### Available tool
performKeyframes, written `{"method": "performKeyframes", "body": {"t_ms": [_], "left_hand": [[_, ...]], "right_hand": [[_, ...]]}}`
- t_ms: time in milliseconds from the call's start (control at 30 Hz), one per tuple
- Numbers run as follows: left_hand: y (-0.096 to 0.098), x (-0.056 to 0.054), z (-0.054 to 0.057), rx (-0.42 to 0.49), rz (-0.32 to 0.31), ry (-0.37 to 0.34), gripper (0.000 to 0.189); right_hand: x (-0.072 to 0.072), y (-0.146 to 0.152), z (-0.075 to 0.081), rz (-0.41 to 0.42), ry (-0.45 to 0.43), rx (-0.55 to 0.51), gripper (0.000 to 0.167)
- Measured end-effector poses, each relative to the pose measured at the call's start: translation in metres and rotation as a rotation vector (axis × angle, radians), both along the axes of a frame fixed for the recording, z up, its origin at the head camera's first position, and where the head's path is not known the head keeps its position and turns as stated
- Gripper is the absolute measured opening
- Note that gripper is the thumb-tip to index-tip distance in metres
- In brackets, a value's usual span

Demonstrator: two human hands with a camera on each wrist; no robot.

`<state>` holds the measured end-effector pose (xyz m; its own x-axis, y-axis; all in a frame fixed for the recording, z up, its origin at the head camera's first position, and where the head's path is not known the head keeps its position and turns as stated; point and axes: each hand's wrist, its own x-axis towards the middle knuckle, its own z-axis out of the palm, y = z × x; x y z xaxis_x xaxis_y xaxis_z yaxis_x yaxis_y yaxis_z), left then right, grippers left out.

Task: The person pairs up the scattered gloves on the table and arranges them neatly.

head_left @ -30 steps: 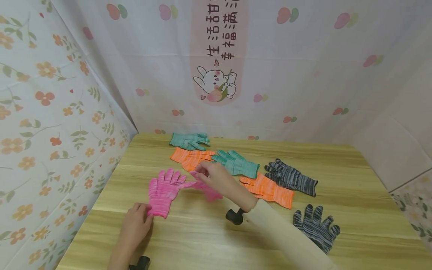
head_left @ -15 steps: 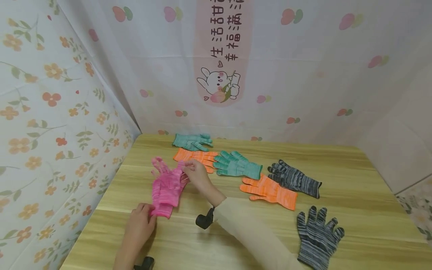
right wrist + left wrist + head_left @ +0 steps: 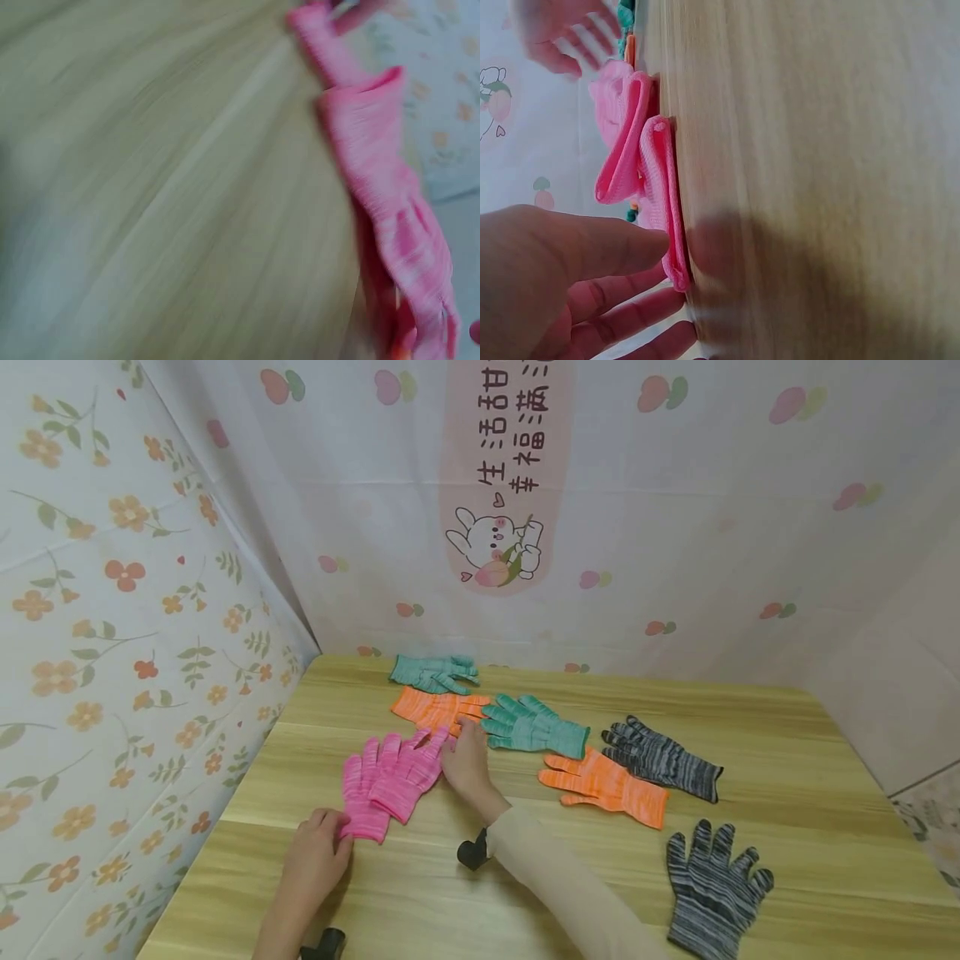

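Observation:
Two pink knit gloves overlap at the left of the table. The upper pink glove (image 3: 408, 772) lies askew over the lower pink glove (image 3: 360, 789), covering part of it. My left hand (image 3: 318, 852) pinches a corner of the lower glove's cuff; in the left wrist view the thumb (image 3: 622, 244) is on the cuff edge (image 3: 676, 262). My right hand (image 3: 468, 760) is beside the upper glove's fingertips, and in the left wrist view its loose fingers hang apart from the glove. The right wrist view is blurred, with the upper glove (image 3: 375, 150) along its right side.
Behind lie a green glove (image 3: 431, 672) and an orange glove (image 3: 431, 706). Rightward are another green glove (image 3: 536, 731), another orange glove (image 3: 615, 789) and two grey-black striped gloves, one farther back (image 3: 663, 756), one nearer (image 3: 712, 889). A printed curtain (image 3: 360, 510) hangs behind the table.
My right hand has brought the upper pink glove over the lower one, laid it down, and let go, shifting slightly right. The left hand stays at the lower cuff.

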<state>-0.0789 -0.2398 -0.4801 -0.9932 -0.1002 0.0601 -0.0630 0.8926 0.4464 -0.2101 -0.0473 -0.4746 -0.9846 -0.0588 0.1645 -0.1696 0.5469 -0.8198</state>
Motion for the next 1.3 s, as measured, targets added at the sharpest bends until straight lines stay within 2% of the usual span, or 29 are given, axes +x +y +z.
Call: {"method": "performKeyframes", "body": {"t_ms": [67,133,200,267,367,433,500,567,667,800,900,1033,1133,1300], "left_hand": [[0.001,0.001,0.001,0.0,-0.007,0.012,0.024],[0.001,0.001,0.002,0.0,-0.01,0.018,0.024],[0.002,0.002,0.003,0.001,-0.009,0.016,0.024],[0.002,0.002,0.004,0.001,-0.007,0.01,0.025],[0.002,0.002,0.003,-0.003,-0.01,0.012,0.026],[0.002,0.001,0.002,-0.007,-0.017,0.024,0.026],[0.002,0.001,0.002,-0.012,-0.025,0.04,0.025],[0.002,0.001,0.002,-0.014,-0.028,0.054,0.025],[0.001,0.002,0.003,-0.02,-0.03,0.073,0.025],[0.001,0.003,0.004,-0.023,-0.035,0.077,0.026],[0.001,0.002,0.004,-0.021,-0.042,0.063,0.028],[0.001,0.002,0.004,-0.015,-0.046,0.042,0.031],[0.0,0.002,0.005,-0.015,-0.047,0.015,0.032],[-0.001,0.003,0.006,-0.017,-0.05,-0.022,0.034]], "right_hand": [[0.007,0.0,0.003,0.045,0.173,0.225,0.027],[0.016,-0.003,0.007,0.131,0.307,0.415,0.016],[0.024,-0.006,0.008,0.252,0.35,0.556,0.011],[0.033,-0.011,0.008,0.367,0.355,0.696,0.015],[0.044,-0.019,0.007,0.484,0.313,0.885,0.034],[0.05,-0.024,0.005,0.509,0.284,0.992,0.047],[0.053,-0.028,0.004,0.506,0.261,1.059,0.053],[0.055,-0.031,0.004,0.499,0.25,1.103,0.05],[0.056,-0.033,0.004,0.498,0.239,1.146,0.035],[0.053,-0.033,0.005,0.497,0.196,1.121,0.022],[0.048,-0.028,0.01,0.485,0.16,1.025,0.018],[0.039,-0.019,0.025,0.437,0.083,0.743,0.011],[0.03,-0.014,0.041,0.369,0.09,0.502,0.013],[0.019,-0.009,0.065,0.313,0.216,0.253,0.019]]}}
